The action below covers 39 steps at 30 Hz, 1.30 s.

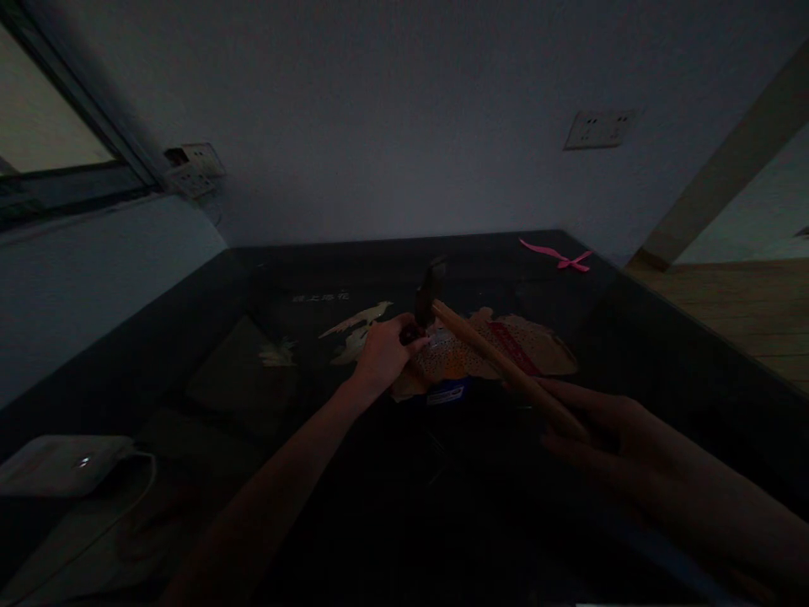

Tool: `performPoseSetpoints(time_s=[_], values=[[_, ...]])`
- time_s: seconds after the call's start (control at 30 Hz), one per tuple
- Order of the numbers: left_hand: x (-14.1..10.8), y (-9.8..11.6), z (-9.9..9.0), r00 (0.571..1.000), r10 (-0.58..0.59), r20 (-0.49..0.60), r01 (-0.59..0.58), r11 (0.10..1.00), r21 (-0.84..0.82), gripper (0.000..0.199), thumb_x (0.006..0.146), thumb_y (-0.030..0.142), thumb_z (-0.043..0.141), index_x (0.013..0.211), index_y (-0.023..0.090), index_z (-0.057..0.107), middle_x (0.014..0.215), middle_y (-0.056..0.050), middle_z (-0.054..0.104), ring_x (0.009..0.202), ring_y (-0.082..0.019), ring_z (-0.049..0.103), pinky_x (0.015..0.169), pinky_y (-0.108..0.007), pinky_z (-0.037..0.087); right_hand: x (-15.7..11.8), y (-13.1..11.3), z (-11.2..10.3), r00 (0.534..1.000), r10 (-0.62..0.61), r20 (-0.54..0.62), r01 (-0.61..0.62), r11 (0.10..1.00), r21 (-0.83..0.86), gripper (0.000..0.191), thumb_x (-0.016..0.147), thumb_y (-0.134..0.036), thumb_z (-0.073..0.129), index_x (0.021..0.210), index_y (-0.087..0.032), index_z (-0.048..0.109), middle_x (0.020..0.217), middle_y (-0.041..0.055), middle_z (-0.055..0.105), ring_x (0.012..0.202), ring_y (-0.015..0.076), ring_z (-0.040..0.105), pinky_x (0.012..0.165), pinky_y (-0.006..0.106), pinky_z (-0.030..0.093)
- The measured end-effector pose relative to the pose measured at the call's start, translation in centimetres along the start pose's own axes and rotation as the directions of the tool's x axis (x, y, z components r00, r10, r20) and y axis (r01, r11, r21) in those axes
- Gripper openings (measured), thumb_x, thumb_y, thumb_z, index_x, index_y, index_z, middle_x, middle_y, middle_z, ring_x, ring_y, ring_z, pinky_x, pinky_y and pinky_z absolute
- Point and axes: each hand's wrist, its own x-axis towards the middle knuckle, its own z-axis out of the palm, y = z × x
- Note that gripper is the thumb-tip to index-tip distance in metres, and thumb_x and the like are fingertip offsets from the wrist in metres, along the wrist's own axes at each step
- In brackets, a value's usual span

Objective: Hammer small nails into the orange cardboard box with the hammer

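A hammer with a dark head and a wooden handle (499,358) slants across the middle of the dark table. My right hand (600,430) is wrapped round the lower end of the handle. Just below the hammer head, my left hand (387,350) pinches a small dark object (410,335), too dim to name. The hammer head is right above that object; whether they touch is unclear. Beneath and beside lies a flat patterned shape (547,347) in tan and orange with a red band.
A pink ribbon (572,262) lies near the table's back right corner. At the left edge sits a white device (66,465) with a cable. Behind the dark table (379,253) stands a wall with a socket plate (600,129) on the right and more sockets (193,169) on the left.
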Motion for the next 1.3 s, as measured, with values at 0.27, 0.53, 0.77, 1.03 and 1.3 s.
performPoseSetpoints(time_s=[0.27,0.53,0.77,1.03,1.3], values=[[-0.1,0.2,-0.1,1.000,0.011,-0.001,-0.011,1.000,0.013,0.007,0.076,0.020,0.068,0.083,0.019,0.066,0.081,-0.002,0.071,0.075,-0.017,0.066,0.072,-0.029,0.049,-0.4,0.5,-0.3,0.999,0.034,-0.020,-0.034,0.999,0.022,0.057,0.074,-0.046,0.064,0.127,-0.023,0.064,0.113,0.0077,0.072,0.094,0.0318,0.069,0.077,0.039,0.060],[0.0,0.5,-0.3,0.999,-0.033,0.029,0.031,0.998,0.056,0.015,0.075,0.020,0.068,0.090,0.018,0.067,0.085,-0.004,0.072,0.079,-0.021,0.066,0.070,-0.032,0.049,-0.3,0.6,0.0,0.998,-0.007,0.064,0.003,0.998,0.063,0.052,0.081,-0.043,0.060,0.130,-0.026,0.061,0.110,0.0063,0.073,0.095,0.0293,0.070,0.077,0.037,0.060],[-0.1,0.4,-0.3,1.000,0.006,0.022,-0.007,0.999,0.054,0.010,0.076,0.020,0.068,0.086,0.018,0.068,0.084,-0.003,0.071,0.077,-0.018,0.065,0.073,-0.029,0.048,-0.2,0.9,0.0,0.999,-0.032,-0.002,0.032,0.999,0.013,0.051,0.079,-0.043,0.062,0.126,-0.024,0.064,0.113,0.0068,0.072,0.096,0.0306,0.069,0.079,0.038,0.059],[-0.1,0.7,-0.4,0.999,-0.010,0.048,0.008,0.999,0.049,0.009,0.076,0.018,0.068,0.085,0.018,0.068,0.085,-0.002,0.072,0.078,-0.016,0.065,0.075,-0.028,0.048,-0.2,0.9,-0.3,0.997,-0.038,0.068,0.034,0.998,0.049,0.056,0.084,-0.040,0.059,0.136,-0.022,0.054,0.118,0.0084,0.070,0.098,0.0274,0.069,0.083,0.036,0.058],[0.0,0.7,-0.3,0.999,-0.013,0.037,0.010,0.996,0.083,0.010,0.078,0.019,0.067,0.088,0.019,0.068,0.088,-0.003,0.072,0.081,-0.019,0.066,0.074,-0.029,0.048,-0.1,0.9,-0.1,0.991,-0.022,0.135,0.012,0.997,0.074,0.053,0.085,-0.036,0.057,0.136,-0.023,0.054,0.115,0.0081,0.071,0.096,0.0282,0.069,0.078,0.037,0.059]])
